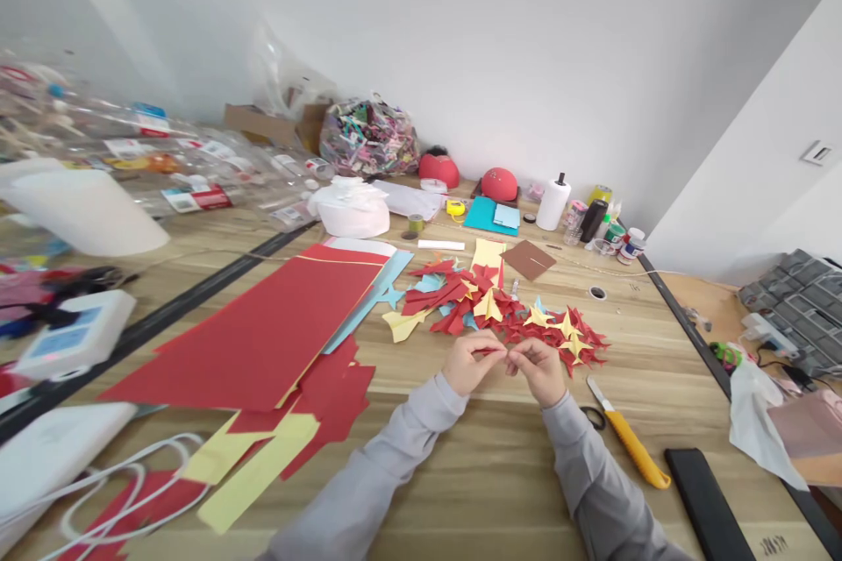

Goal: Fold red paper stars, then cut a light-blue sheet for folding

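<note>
My left hand [471, 363] and my right hand [539, 368] meet over the front of the table, fingertips almost touching. Both are closed in a pinch on a small red paper piece [489, 351], mostly hidden by the fingers. Just beyond them lies a heap of folded paper shapes, mostly red, with a few yellow folded shapes [488, 307] and some light blue ones on top. A yellow-handled cutter knife [635, 447] rests to the right of my right forearm. The black finger ring [594, 418] of a tool, partly covered by my sleeve, shows beside it.
Large red paper sheets [263, 333] and yellow strips [260, 473] lie on the left. A black rectangular object [707, 504] lies front right. Against the wall stand a bag of colourful scraps [369, 136], red domes [499, 184] and bottles [553, 203]. A white cable [111, 491] coils front left.
</note>
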Tool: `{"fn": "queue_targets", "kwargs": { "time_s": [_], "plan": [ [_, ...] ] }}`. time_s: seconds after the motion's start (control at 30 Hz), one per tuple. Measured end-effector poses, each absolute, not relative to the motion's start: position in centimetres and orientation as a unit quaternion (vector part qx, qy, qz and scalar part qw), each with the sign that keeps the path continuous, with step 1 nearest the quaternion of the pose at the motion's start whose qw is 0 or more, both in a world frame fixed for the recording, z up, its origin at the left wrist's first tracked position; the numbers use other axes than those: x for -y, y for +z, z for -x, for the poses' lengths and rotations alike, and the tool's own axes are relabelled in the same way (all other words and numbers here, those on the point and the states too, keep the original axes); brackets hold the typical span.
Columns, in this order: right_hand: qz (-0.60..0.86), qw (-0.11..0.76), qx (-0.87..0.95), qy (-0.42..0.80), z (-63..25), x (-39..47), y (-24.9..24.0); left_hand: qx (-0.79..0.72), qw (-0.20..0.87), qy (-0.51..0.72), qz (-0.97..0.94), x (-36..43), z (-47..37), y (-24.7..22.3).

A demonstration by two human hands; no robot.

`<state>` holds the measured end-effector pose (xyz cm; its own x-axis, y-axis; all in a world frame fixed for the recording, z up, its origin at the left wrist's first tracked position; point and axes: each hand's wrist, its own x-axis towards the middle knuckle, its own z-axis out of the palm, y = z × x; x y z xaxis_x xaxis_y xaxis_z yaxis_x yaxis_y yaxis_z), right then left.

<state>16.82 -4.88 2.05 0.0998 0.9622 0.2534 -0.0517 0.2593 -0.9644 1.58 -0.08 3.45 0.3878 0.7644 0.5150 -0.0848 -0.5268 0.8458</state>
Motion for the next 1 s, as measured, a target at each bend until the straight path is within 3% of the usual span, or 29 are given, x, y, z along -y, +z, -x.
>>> {"fn": "queue_targets", "kwargs": {
  "time_s": [0.4,0.53,0.67,0.87,1.0],
  "plan": [
    [0.36,0.717,0.511,0.308,-13.3,5.0,11.6,-0.162,0.433,0.591,-0.661,1.3,-1.0,14.2],
    [0.335,0.73,0.519,0.292,-12.5,4.0,12.3,-0.158,0.415,0.604,-0.662,0.7,-0.3,15.0],
    [0.315,0.711,0.521,0.352,-12.7,3.3,12.3,-0.174,0.416,0.593,-0.667,-0.1,0.3,14.9],
    [0.353,0.752,0.453,0.324,-13.6,3.3,12.7,-0.233,0.399,0.596,-0.657,-0.8,0.6,14.6],
    [0.382,0.721,0.47,0.336,-13.4,3.4,12.6,-0.24,0.405,0.588,-0.658,-0.7,0.5,14.6]
  ]
}}
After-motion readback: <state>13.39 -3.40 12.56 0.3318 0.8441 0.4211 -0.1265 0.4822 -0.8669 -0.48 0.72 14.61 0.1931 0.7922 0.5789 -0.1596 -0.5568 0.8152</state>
